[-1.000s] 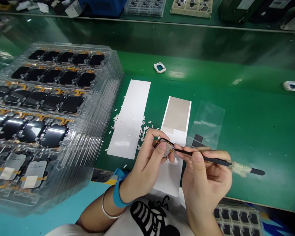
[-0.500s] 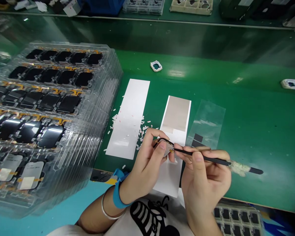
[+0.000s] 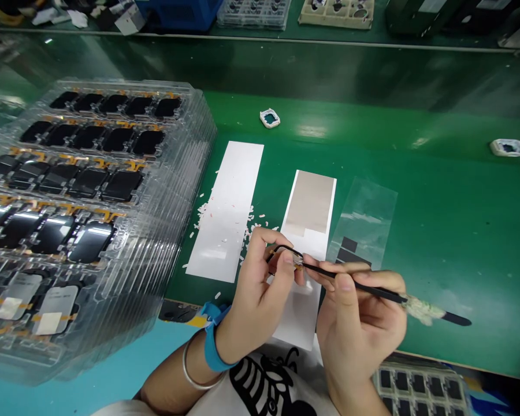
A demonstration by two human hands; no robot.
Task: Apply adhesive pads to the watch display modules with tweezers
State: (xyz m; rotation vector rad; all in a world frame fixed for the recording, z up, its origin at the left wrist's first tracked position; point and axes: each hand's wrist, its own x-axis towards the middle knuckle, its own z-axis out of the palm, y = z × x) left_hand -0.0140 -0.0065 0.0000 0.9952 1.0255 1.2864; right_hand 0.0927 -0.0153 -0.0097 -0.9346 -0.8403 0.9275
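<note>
Pinched between the thumb and fingers of my left hand (image 3: 260, 297) is a small display module (image 3: 281, 248) with a black rim, partly hidden by those fingers. My right hand (image 3: 359, 323) grips black tweezers (image 3: 372, 289), whose rear part is wrapped in pale, frayed material. The tips of the tweezers meet the module at its right side, near a bit of orange flex. Beneath both hands lies a white sheet (image 3: 301, 306) with a tan-grey patch (image 3: 311, 202) at its far end.
Stacked clear trays (image 3: 169, 173) of black screens stand at left. A white strip (image 3: 225, 214) has small paper scraps (image 3: 260, 222) around it. Clear film (image 3: 370, 202) with dark pieces lies right. Two small white frames (image 3: 270, 118) rest farther back. Another tray (image 3: 420, 384) sits below the bench edge.
The tweezers' rear end has dipped and moved slightly right, and their tips have shifted a little left on the module. The module is tilted more, showing less of its flat face.
</note>
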